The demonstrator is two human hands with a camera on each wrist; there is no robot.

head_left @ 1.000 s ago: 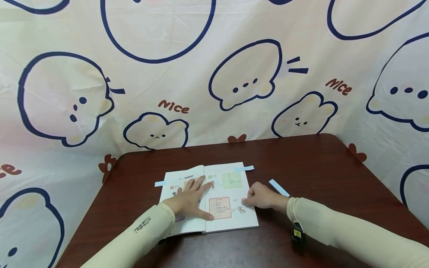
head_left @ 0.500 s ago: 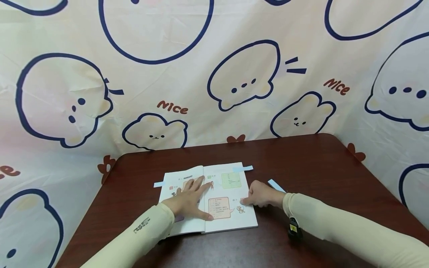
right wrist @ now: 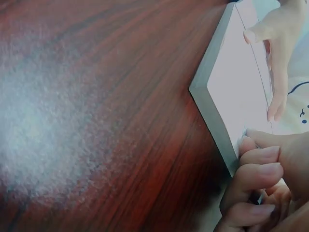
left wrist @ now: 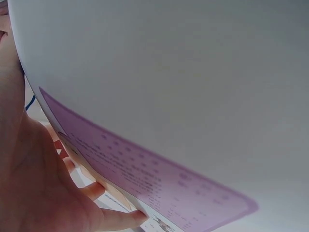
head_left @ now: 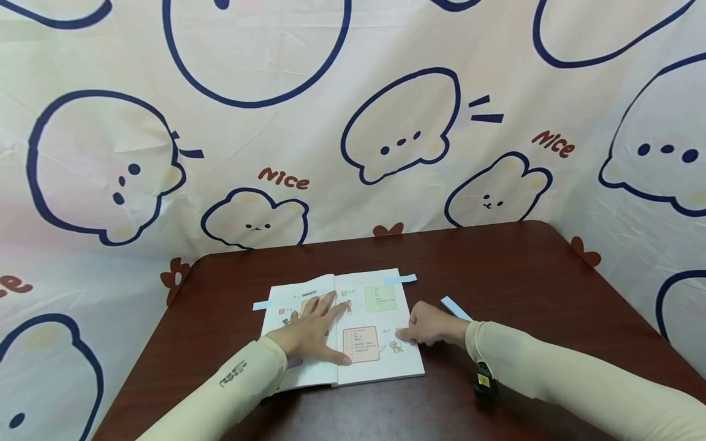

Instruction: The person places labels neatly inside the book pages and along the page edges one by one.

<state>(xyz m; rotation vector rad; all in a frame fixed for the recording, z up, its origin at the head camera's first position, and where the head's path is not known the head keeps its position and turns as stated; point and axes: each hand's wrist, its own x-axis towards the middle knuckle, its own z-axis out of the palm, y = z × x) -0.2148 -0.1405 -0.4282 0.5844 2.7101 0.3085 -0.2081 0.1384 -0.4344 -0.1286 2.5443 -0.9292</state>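
Observation:
An open book (head_left: pixel 380 372) with printed pages lies on the brown table. My left hand (head_left: pixel 311 331) rests across the left page and the fold with its fingers spread. In the left wrist view the left hand (left wrist: pixel 53 188) lies beside a curving page with a purple box (left wrist: pixel 159 179). My right hand (head_left: pixel 430 323) is at the right page's outer edge, fingers curled, the thumb and index tips touching the page. In the right wrist view that hand's curled fingers (right wrist: pixel 256 176) overlap the book's edge (right wrist: pixel 212 125); whether anything thin lies under the tips is hidden.
Pale blue strips stick out from the book: one at the left edge (head_left: pixel 260 305), another at the top right (head_left: pixel 408 278). A separate blue strip (head_left: pixel 455 307) lies on the table (head_left: pixel 496 263) behind the right wrist. A patterned cloth (head_left: pixel 325 141) hangs around the table.
Over the last second my right hand and forearm have shifted slightly left. The left hand stays on the book, which has not visibly moved.

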